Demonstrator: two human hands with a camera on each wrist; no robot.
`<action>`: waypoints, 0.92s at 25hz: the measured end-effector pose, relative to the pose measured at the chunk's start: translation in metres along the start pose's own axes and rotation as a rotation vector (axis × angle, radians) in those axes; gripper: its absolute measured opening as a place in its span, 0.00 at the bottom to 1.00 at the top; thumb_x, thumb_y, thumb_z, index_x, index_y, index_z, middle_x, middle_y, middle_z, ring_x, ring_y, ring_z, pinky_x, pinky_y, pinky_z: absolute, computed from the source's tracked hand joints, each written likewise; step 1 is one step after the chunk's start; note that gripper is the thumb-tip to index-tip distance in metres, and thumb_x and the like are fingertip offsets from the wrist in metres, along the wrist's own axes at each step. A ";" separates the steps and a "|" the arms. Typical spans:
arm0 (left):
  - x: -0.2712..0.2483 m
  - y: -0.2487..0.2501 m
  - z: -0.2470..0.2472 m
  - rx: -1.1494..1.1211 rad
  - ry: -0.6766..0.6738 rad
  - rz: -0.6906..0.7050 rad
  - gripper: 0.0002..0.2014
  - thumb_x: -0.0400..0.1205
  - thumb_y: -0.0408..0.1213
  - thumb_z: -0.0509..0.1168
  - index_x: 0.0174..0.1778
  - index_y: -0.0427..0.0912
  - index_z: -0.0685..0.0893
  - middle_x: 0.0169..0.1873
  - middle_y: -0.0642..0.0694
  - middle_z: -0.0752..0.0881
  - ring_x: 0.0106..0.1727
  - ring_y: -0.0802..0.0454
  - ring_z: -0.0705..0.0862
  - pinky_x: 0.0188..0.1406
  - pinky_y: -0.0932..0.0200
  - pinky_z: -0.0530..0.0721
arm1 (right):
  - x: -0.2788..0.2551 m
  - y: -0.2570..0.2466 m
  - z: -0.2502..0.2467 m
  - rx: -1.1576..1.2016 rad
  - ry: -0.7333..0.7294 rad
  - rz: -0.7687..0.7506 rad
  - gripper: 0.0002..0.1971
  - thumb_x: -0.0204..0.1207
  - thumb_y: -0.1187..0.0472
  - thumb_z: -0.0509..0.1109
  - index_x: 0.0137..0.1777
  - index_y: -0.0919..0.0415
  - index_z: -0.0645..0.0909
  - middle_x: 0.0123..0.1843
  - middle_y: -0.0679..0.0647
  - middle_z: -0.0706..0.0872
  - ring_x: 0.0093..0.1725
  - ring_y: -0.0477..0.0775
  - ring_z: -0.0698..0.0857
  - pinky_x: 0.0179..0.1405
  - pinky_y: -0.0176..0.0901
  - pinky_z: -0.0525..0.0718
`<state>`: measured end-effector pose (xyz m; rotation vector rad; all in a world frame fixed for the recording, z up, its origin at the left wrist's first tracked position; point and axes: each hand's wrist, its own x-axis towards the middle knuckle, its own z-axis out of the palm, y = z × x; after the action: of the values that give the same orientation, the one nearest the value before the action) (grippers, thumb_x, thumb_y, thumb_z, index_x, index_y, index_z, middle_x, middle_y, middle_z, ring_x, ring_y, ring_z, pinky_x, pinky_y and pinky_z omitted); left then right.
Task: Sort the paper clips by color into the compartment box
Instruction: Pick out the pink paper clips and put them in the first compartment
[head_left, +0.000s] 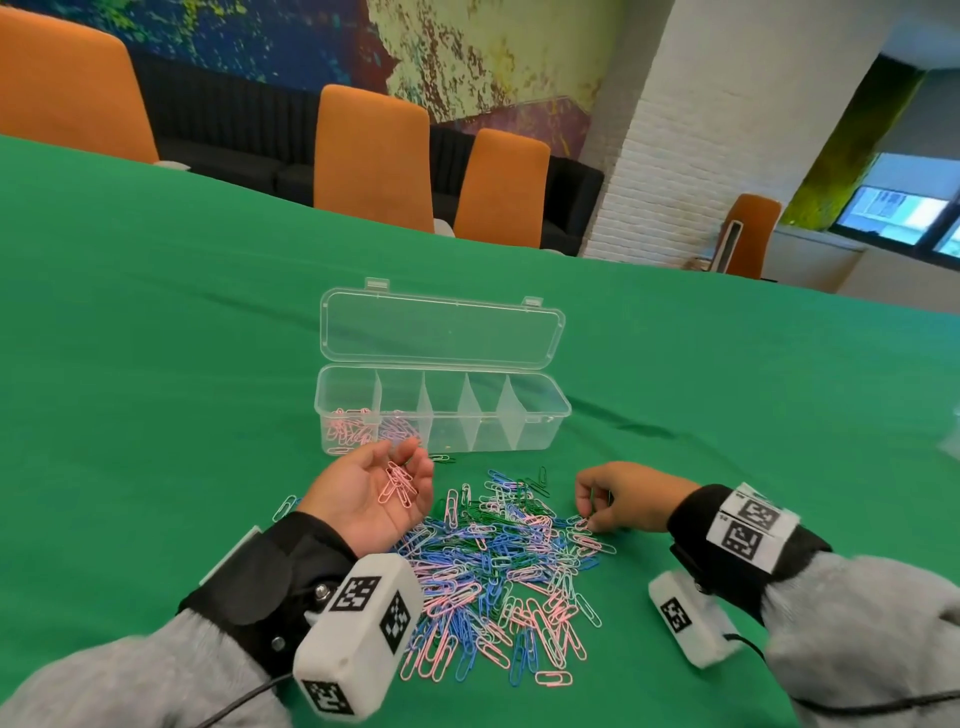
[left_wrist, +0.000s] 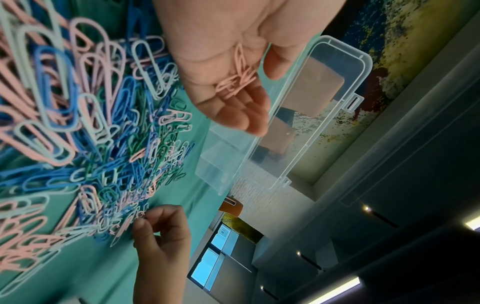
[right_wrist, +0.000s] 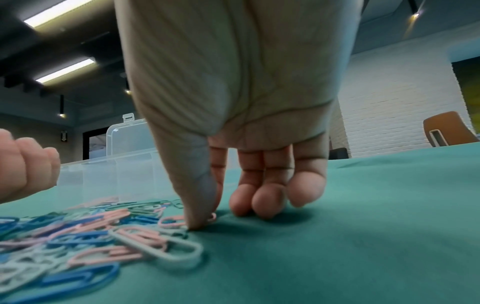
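Note:
A pile of paper clips (head_left: 498, 566) in pink, blue, green and white lies on the green cloth between my hands. My left hand (head_left: 353, 488) is palm up just in front of the box, fingers relaxed, with several pink clips (head_left: 397, 486) (left_wrist: 237, 82) lying in the palm. At the pile's right edge, my right hand (head_left: 588, 519) pinches a pink clip (right_wrist: 211, 217) between thumb and forefinger against the cloth. The clear compartment box (head_left: 441, 415) stands behind the pile with its lid (head_left: 441, 332) folded back. Pink clips (head_left: 350, 431) fill its leftmost compartment, and more clips lie in the second.
A few stray clips (head_left: 284, 506) lie left of my left wrist, and one or two (head_left: 441, 458) by the box's front wall. The box's three right compartments (head_left: 493, 410) look empty. Orange chairs (head_left: 371, 156) line the table's far edge.

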<state>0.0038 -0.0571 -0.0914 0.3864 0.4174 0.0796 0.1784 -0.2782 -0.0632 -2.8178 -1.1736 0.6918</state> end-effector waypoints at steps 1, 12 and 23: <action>-0.001 0.000 0.001 -0.005 -0.009 0.007 0.19 0.87 0.43 0.49 0.43 0.36 0.79 0.31 0.40 0.85 0.26 0.47 0.86 0.24 0.57 0.87 | 0.000 0.001 0.000 -0.009 0.001 -0.012 0.12 0.75 0.64 0.70 0.35 0.48 0.73 0.32 0.43 0.77 0.30 0.41 0.74 0.32 0.30 0.72; -0.003 -0.004 0.004 0.066 -0.041 -0.021 0.21 0.87 0.44 0.49 0.53 0.28 0.79 0.45 0.29 0.87 0.39 0.36 0.90 0.34 0.44 0.89 | -0.006 -0.039 -0.020 0.370 0.199 -0.194 0.11 0.74 0.70 0.70 0.46 0.53 0.77 0.35 0.53 0.83 0.30 0.48 0.77 0.34 0.40 0.78; 0.003 0.011 -0.003 -0.018 -0.048 -0.031 0.06 0.75 0.37 0.59 0.37 0.38 0.76 0.23 0.45 0.78 0.15 0.56 0.74 0.07 0.67 0.71 | 0.003 -0.089 -0.056 0.259 0.178 -0.298 0.10 0.76 0.59 0.72 0.55 0.48 0.78 0.50 0.48 0.85 0.35 0.37 0.77 0.40 0.31 0.77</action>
<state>0.0051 -0.0457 -0.0903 0.3629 0.3749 0.0441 0.1430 -0.2033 0.0019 -2.3717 -1.3239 0.5164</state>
